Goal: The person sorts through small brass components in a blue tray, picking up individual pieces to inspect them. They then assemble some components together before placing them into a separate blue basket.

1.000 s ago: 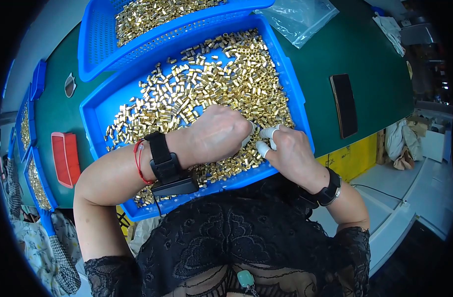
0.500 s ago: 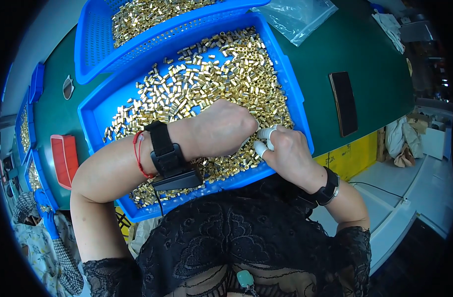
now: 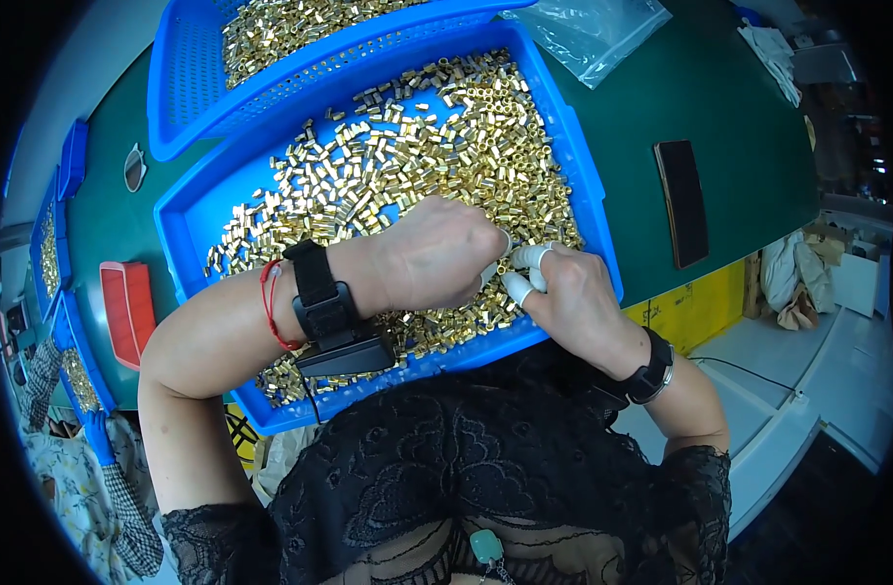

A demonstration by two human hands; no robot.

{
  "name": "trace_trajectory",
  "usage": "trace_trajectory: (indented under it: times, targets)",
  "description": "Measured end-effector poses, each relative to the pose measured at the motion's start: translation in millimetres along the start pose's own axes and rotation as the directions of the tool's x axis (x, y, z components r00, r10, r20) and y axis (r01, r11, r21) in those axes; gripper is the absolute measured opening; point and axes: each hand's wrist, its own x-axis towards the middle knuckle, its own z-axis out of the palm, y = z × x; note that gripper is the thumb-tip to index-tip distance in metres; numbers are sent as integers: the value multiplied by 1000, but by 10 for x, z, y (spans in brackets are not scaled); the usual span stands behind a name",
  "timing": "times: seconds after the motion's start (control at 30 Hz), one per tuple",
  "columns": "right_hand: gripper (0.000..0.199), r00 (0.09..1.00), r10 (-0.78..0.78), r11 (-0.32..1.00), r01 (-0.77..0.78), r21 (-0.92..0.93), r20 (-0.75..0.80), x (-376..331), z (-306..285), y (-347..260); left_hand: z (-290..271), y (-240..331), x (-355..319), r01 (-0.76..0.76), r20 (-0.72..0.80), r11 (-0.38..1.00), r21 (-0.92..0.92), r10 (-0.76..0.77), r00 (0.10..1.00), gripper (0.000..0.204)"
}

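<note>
Shallow blue plastic tray [image 3: 573, 146] on the green table [image 3: 739, 136], filled with small shiny brass nuts [image 3: 417, 166]. Left hand [image 3: 432, 255], fingers curled, and right hand [image 3: 575, 297], its white-capped fingertips [image 3: 517, 287] pressed together, meet over the nuts; what they pinch cannot be told. A second mesh-walled tray [image 3: 188, 68] behind holds more.

I count two hands in tray: left hand [image 3: 432, 255], right hand [image 3: 575, 297]. Blue trays on green table: two large, near tray [image 3: 198, 229] and far tray [image 3: 188, 88]. Brass parts [image 3: 417, 146]: too many to count. One red box [image 3: 126, 310]. One black slab [image 3: 682, 202]. One clear plastic bag [image 3: 588, 27].
</note>
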Motion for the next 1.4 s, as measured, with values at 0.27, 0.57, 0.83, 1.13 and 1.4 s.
trace_trajectory:
  times: [0.27, 0.57, 0.83, 1.13, 1.4]
  targets:
    - [19, 997, -17, 995, 24, -101, 77, 68, -71, -59, 2, 39, 41, 35, 28, 999, 41, -36, 999, 7]
    - [19, 985, -15, 993, 35, -117, 171, 123, -69, -49, -28, 110, 83, 71, 88, 995, 72, -78, 993, 8]
    - [20, 993, -50, 997, 56, -51, 109, 69, -138, -49, 0, 55, 24, -16, -23, 999, 39, 17, 1000, 9]
    - [14, 981, -193, 972, 195, -128, 29, 414, -520, -265, -430, 77, -77, 85, -244, 985, 153, -46, 969, 10]
    - [29, 903, -422, 844, 358, -399, -81, 2187, -1214, -1156, -1972, -272, -228, 569, -588, 812, 127, -400, 703, 36]
